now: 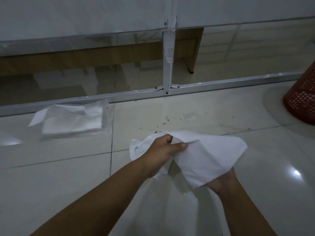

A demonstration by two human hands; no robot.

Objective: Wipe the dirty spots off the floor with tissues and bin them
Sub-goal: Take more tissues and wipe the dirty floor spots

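Note:
Both my hands hold one white tissue [208, 155] just above the pale tiled floor. My left hand [163, 150] pinches its upper edge between thumb and fingers. My right hand [223, 181] grips it from underneath, mostly hidden by the sheet. Small dark specks of dirt [177, 120] are scattered on the tile just beyond the tissue. An open clear pack of white tissues [73, 121] lies on the floor to the left. A red mesh bin [301, 97] stands at the right edge, partly cut off.
A glass partition with a white metal frame [167, 65] runs across the floor right behind the dirt. Wooden furniture shows through the glass. Glossy tiles [59, 184] spread to the left and front, with dark grout lines.

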